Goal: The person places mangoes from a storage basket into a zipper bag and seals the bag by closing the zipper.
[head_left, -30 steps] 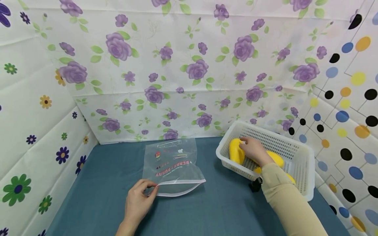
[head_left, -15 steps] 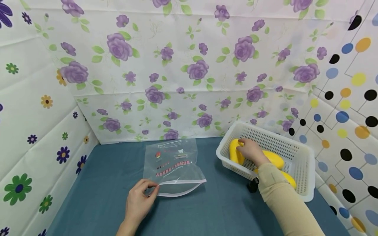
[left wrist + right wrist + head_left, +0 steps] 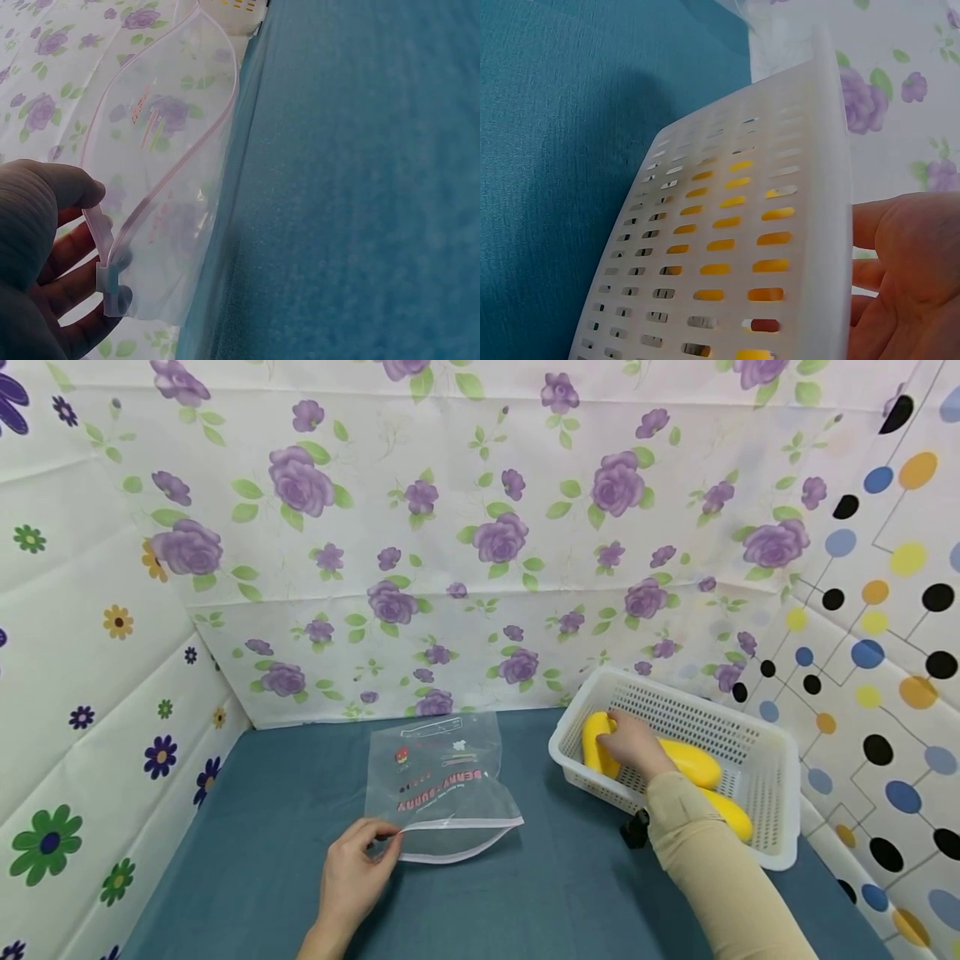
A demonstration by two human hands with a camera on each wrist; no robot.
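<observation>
Pinching one clear bag (image 3: 435, 772): left hand (image 3: 356, 870); pinching one of three yellow things (image 3: 596, 750): right hand (image 3: 636, 748).

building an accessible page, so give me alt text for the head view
A person's left hand pinches the open edge of a clear printed zip bag on a blue surface, while the right hand touches a yellow object in a white slotted basket. More yellow pieces lie nearby in it; flowered sheeting hangs behind.
</observation>
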